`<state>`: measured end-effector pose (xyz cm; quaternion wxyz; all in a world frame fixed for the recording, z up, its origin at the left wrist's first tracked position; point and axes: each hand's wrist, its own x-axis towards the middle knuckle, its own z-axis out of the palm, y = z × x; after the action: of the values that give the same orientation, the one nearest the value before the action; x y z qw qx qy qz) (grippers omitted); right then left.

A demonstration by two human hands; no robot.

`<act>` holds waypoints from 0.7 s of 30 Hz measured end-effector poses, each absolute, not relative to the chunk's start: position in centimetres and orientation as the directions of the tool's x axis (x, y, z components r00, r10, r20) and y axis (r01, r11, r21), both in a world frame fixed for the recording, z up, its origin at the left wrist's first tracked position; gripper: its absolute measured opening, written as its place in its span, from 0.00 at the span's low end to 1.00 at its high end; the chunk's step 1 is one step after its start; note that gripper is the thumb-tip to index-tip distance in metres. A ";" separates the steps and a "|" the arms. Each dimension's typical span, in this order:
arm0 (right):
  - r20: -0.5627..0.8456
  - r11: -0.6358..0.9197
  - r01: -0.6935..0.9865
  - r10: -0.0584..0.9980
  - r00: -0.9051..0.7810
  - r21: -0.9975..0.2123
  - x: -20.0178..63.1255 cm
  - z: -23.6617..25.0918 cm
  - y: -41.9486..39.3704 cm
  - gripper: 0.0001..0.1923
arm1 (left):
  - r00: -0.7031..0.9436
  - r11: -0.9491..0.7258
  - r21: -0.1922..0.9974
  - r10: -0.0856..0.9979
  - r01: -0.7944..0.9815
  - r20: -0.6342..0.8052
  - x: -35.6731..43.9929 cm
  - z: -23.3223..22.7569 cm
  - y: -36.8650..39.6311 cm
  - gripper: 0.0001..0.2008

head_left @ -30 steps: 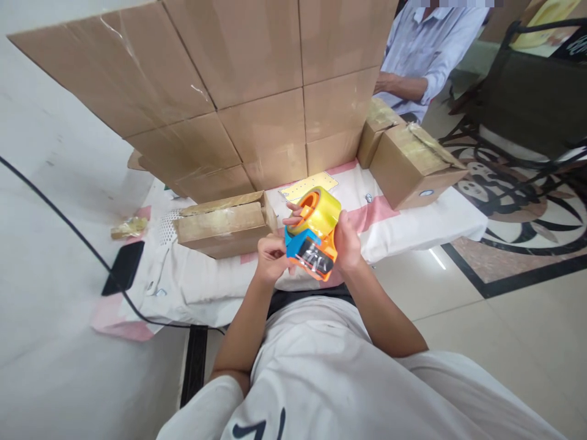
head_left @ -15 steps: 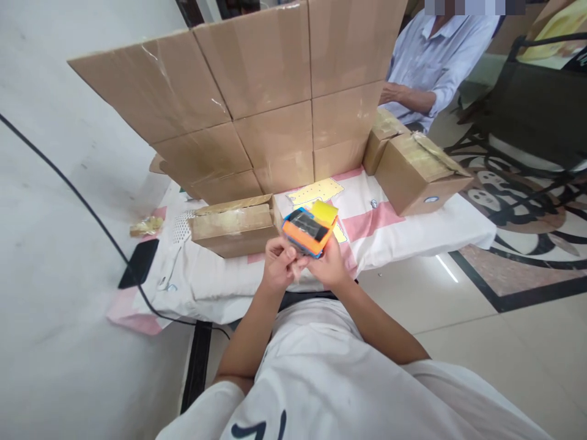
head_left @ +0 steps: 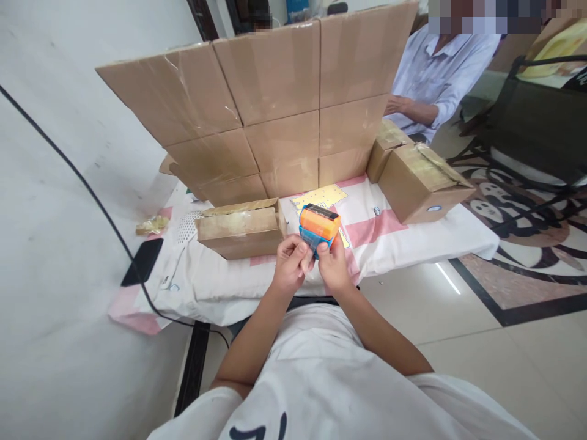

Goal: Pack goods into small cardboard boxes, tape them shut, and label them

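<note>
A small orange and blue plastic object (head_left: 320,225) with a black panel on top is held up over the near edge of the table; I cannot tell its exact kind. My right hand (head_left: 334,264) is closed around its right side, thumb on the blue lower part. At its near left corner, the fingers of my left hand (head_left: 290,263) are pinched together. Something pale and see-through shows between them and the blue part, too blurred to name.
On the cloth-covered table (head_left: 220,287), a long carton (head_left: 243,238) lies left and a bigger carton (head_left: 419,189) right. A tall cardboard panel (head_left: 284,91) stands behind. A phone (head_left: 143,263) and black cable (head_left: 98,205) are at left. Another person (head_left: 440,79) sits beyond.
The orange and blue object has been tilted, so its orange side and blue lower part face me and its yellow part no longer shows. Both hands appear slightly further right in view.
</note>
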<state>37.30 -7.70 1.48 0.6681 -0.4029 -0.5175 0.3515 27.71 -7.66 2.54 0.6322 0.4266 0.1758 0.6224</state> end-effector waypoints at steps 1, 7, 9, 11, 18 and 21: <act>0.399 0.420 -0.051 0.889 0.225 -0.906 37.3 1.4 -7.7 0.38 | 0.162 -0.136 0.760 0.939 -0.636 0.304 27.7 2.5 -7.7 0.27; 0.200 0.273 -0.236 0.935 0.293 -0.933 37.3 1.4 -7.1 0.34 | 0.141 -0.104 0.791 0.962 -0.603 0.234 28.1 0.6 -7.9 0.27; 0.110 0.209 -0.354 0.954 0.279 -0.912 37.4 2.0 -6.7 0.34 | 0.162 -0.064 0.826 0.969 -0.559 0.185 28.8 -1.0 -8.0 0.29; 0.076 0.184 -0.413 0.962 0.263 -0.892 37.7 2.8 -6.7 0.35 | 0.186 -0.031 0.857 0.972 -0.515 0.147 29.4 -2.5 -7.8 0.30; 0.367 0.414 -0.098 0.877 0.309 -0.905 41.2 3.6 -4.1 0.29 | 0.061 -0.143 0.876 0.980 -0.461 0.192 27.9 -3.8 -6.3 0.25; 0.450 0.447 0.070 0.856 0.254 -0.892 45.1 1.9 0.3 0.32 | -0.008 -0.185 0.891 0.980 -0.415 0.200 26.5 -3.8 -6.1 0.22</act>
<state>45.13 0.32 1.92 0.6623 -0.4340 -0.5338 0.2967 26.49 -6.09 -3.84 0.5510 0.4387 0.3221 0.6326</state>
